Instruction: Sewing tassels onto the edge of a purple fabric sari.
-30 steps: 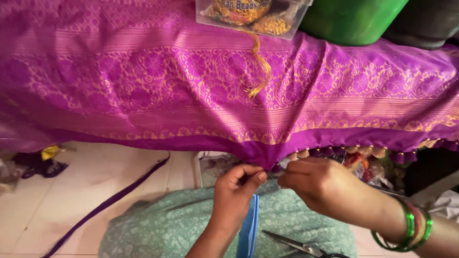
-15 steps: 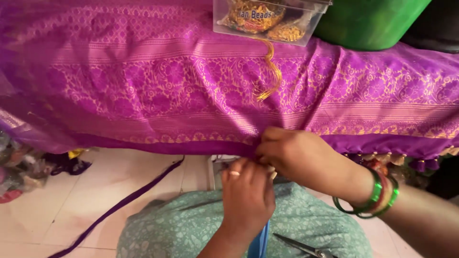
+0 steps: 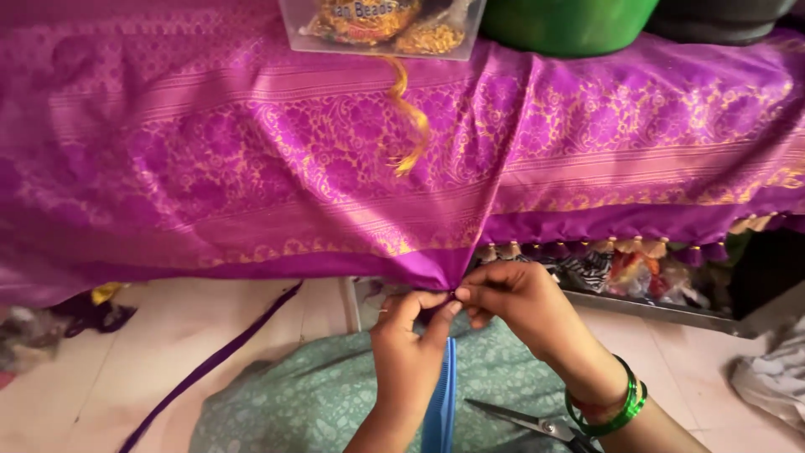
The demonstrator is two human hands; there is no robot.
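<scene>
A wide purple cloth (image 3: pixel 251 168) with gold woven patterns hangs over a raised surface in front of me. Both hands meet at its lower hem, where the fabric is gathered into a point. My left hand (image 3: pixel 408 344) pinches the hem from below and also holds a blue comb (image 3: pixel 440 403) that points down along my palm. My right hand (image 3: pixel 513 304), with green bangles at the wrist, pinches the same spot from the right. Small purple and gold tassels (image 3: pixel 625 247) hang along the hem to the right of my hands.
A clear plastic box (image 3: pixel 381 25) of gold beads sits on top of the cloth, with a gold thread (image 3: pixel 408 126) trailing down. A green tub (image 3: pixel 570 21) stands beside it. Scissors (image 3: pixel 524 419) lie on my green-clad lap. A purple strip (image 3: pixel 210 365) lies on the floor.
My view has shifted back from the cloth. My right hand has dropped from on top of the hem to its lower edge, and both hands now pinch the gathered point.
</scene>
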